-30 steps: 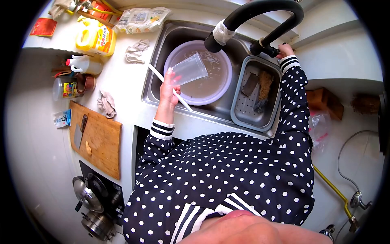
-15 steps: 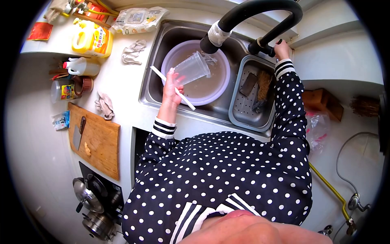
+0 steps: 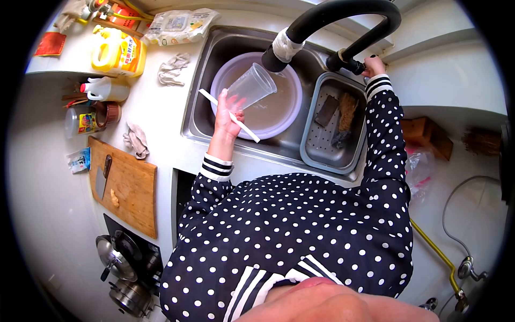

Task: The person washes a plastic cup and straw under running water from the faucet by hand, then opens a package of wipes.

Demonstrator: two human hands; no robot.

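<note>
My left hand (image 3: pixel 228 119) is closed around a clear plastic cup (image 3: pixel 252 86), tilted with its mouth toward the upper right over the basin. A white straw-like stick (image 3: pixel 247 130) lies across the same hand, one end sticking out on each side. Below the cup, a pale lilac basin (image 3: pixel 296 102) with cloudy water sits in the steel sink (image 3: pixel 194 115). At the right, my right hand (image 3: pixel 374 66) is closed on the handle of the black faucet (image 3: pixel 351 65), its fingers partly hidden. The faucet's spout (image 3: pixel 274 60), wrapped in white plastic, hangs over the basin beside the cup.
A grey drain tray (image 3: pixel 315 147) with a dark block and a brown scrubber stands in the sink's right side. On the left counter are a yellow jug (image 3: pixel 118 52), a wipes pack (image 3: pixel 179 26), crumpled cloths (image 3: pixel 173 70), and a cutting board (image 3: pixel 134 188) with a cleaver (image 3: pixel 102 180).
The cup has tipped a little more upright, its mouth moving up and left. White splashing beside its mouth is gone. My right hand stays at the faucet handle.
</note>
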